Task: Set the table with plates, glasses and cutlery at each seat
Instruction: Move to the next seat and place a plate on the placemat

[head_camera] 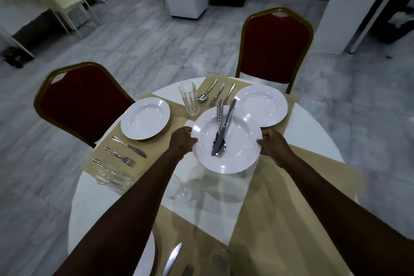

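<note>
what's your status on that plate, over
Both hands, left and right, grip plate rims. Cutlery riding on it. Nothing blocking.

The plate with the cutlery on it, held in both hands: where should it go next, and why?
Probably down onto the bare beige mat on the right. The plate, carrying loose cutlery, is gripped at its rim by the left hand and the right hand, and the two far seats already have plates. That mat shows none.
</note>
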`<action>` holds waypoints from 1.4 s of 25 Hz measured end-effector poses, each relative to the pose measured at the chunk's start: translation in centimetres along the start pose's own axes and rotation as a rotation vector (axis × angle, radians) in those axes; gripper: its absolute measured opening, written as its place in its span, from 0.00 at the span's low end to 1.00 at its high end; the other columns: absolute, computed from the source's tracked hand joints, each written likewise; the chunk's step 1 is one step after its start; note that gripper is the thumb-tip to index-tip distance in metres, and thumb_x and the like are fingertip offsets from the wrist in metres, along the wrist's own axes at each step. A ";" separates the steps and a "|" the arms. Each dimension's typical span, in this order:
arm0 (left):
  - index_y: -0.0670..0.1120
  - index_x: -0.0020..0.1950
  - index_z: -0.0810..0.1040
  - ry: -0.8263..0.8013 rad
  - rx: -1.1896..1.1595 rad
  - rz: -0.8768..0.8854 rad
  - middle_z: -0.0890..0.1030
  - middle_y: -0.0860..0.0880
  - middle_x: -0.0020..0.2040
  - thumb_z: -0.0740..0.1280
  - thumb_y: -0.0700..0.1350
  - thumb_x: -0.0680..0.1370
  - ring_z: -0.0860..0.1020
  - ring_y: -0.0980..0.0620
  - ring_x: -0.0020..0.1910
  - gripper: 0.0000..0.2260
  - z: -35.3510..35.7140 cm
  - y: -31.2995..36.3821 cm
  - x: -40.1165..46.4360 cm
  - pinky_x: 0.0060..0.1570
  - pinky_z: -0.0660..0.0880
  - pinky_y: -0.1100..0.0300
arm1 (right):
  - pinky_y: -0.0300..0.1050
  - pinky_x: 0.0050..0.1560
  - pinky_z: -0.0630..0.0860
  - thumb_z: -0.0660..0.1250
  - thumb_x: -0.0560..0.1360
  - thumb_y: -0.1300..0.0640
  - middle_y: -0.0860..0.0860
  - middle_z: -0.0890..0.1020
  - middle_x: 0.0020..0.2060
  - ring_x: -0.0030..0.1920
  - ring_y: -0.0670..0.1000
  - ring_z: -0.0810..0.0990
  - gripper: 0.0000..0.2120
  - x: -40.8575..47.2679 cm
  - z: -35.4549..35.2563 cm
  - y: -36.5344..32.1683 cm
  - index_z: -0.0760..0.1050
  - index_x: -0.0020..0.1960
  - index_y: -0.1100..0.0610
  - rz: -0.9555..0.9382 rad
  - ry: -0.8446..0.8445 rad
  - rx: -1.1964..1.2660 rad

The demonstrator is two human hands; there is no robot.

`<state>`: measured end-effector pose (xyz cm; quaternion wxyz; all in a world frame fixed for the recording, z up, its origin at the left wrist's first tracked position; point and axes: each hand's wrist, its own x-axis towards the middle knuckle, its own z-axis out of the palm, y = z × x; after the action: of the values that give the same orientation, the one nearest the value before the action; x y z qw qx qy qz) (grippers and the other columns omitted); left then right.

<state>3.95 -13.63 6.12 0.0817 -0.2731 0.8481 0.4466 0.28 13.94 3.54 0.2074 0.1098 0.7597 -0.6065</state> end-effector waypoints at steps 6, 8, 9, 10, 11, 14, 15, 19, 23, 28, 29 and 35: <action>0.42 0.51 0.77 -0.192 -0.055 -0.007 0.80 0.42 0.46 0.70 0.35 0.72 0.81 0.43 0.45 0.10 6.1 2.2 -7.1 0.42 0.82 0.50 | 0.47 0.40 0.80 0.62 0.74 0.69 0.56 0.80 0.46 0.45 0.54 0.80 0.07 -7.9 -8.3 4.0 0.74 0.46 0.59 0.035 0.107 0.036; 0.41 0.51 0.76 -0.275 -0.023 -0.020 0.81 0.39 0.48 0.70 0.34 0.72 0.82 0.40 0.47 0.10 8.6 2.1 -9.2 0.42 0.82 0.50 | 0.50 0.43 0.80 0.63 0.75 0.67 0.57 0.79 0.48 0.47 0.56 0.80 0.05 -10.5 -10.7 7.1 0.73 0.48 0.60 0.085 0.167 0.029; 0.41 0.52 0.76 -0.315 -0.002 -0.024 0.81 0.39 0.48 0.69 0.34 0.72 0.82 0.40 0.46 0.09 9.8 1.9 -10.3 0.41 0.83 0.51 | 0.51 0.44 0.81 0.64 0.75 0.66 0.57 0.79 0.49 0.48 0.56 0.80 0.05 -11.7 -11.6 8.7 0.72 0.50 0.60 0.112 0.182 0.021; 0.40 0.51 0.76 -0.356 0.024 -0.030 0.81 0.39 0.47 0.69 0.33 0.73 0.82 0.41 0.44 0.09 10.9 1.7 -11.4 0.40 0.83 0.52 | 0.51 0.45 0.81 0.64 0.75 0.65 0.57 0.79 0.49 0.49 0.57 0.79 0.06 -12.8 -12.4 10.3 0.72 0.51 0.59 0.140 0.186 0.016; 0.40 0.50 0.75 -0.395 0.050 -0.035 0.80 0.38 0.46 0.69 0.33 0.73 0.82 0.42 0.42 0.08 11.9 1.3 -12.3 0.41 0.83 0.51 | 0.52 0.46 0.81 0.64 0.75 0.65 0.57 0.79 0.50 0.50 0.57 0.79 0.07 -13.8 -13.1 12.0 0.72 0.52 0.59 0.172 0.194 0.021; 0.42 0.50 0.75 -0.500 0.146 -0.058 0.80 0.39 0.45 0.70 0.35 0.71 0.83 0.39 0.44 0.09 14.1 0.1 -14.2 0.46 0.82 0.45 | 0.50 0.44 0.81 0.65 0.75 0.65 0.57 0.79 0.50 0.51 0.57 0.79 0.09 -16.4 -14.0 15.9 0.72 0.55 0.61 0.261 0.230 0.046; 0.42 0.50 0.75 -0.535 0.184 -0.046 0.81 0.38 0.45 0.71 0.36 0.70 0.83 0.38 0.46 0.11 14.8 -0.4 -14.6 0.49 0.81 0.43 | 0.50 0.43 0.81 0.65 0.75 0.65 0.57 0.79 0.50 0.50 0.57 0.80 0.09 -17.0 -14.2 17.0 0.73 0.55 0.61 0.289 0.251 0.043; 0.41 0.53 0.74 -0.634 0.335 -0.029 0.81 0.38 0.45 0.72 0.37 0.70 0.83 0.38 0.47 0.13 17.0 -1.9 -15.8 0.51 0.80 0.43 | 0.59 0.47 0.81 0.66 0.73 0.66 0.58 0.80 0.47 0.47 0.57 0.80 0.09 -19.1 -14.5 20.4 0.74 0.53 0.62 0.361 0.276 0.026; 0.43 0.52 0.73 -0.682 0.355 -0.076 0.79 0.44 0.40 0.71 0.36 0.72 0.82 0.44 0.37 0.11 18.1 -3.2 -16.5 0.44 0.82 0.48 | 0.49 0.40 0.79 0.65 0.73 0.66 0.57 0.79 0.46 0.44 0.55 0.79 0.09 -20.5 -14.2 21.7 0.74 0.54 0.61 0.392 0.269 -0.010; 0.41 0.59 0.72 -0.731 0.443 -0.089 0.81 0.41 0.48 0.71 0.36 0.73 0.83 0.42 0.45 0.16 18.5 -4.4 -16.5 0.50 0.81 0.46 | 0.42 0.37 0.77 0.65 0.74 0.65 0.53 0.78 0.44 0.45 0.52 0.78 0.12 -21.0 -13.5 22.7 0.72 0.57 0.61 0.418 0.238 -0.061; 0.41 0.60 0.72 -0.734 0.448 -0.077 0.81 0.40 0.51 0.71 0.37 0.73 0.83 0.41 0.48 0.17 18.5 -4.6 -16.4 0.52 0.80 0.45 | 0.43 0.39 0.78 0.66 0.74 0.65 0.53 0.78 0.44 0.46 0.53 0.78 0.12 -21.0 -13.4 22.8 0.72 0.58 0.61 0.424 0.239 -0.064; 0.41 0.56 0.74 -0.719 0.440 -0.030 0.82 0.41 0.43 0.74 0.38 0.71 0.81 0.47 0.36 0.16 17.5 -4.1 -16.2 0.38 0.81 0.55 | 0.45 0.46 0.74 0.68 0.72 0.63 0.55 0.79 0.49 0.47 0.52 0.76 0.12 -21.2 -12.8 21.7 0.73 0.55 0.60 0.242 0.361 -0.385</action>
<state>17.91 4.83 -0.88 0.4354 -0.0881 0.8366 0.3205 25.92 33.35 -3.67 0.1568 0.2646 0.8668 -0.3926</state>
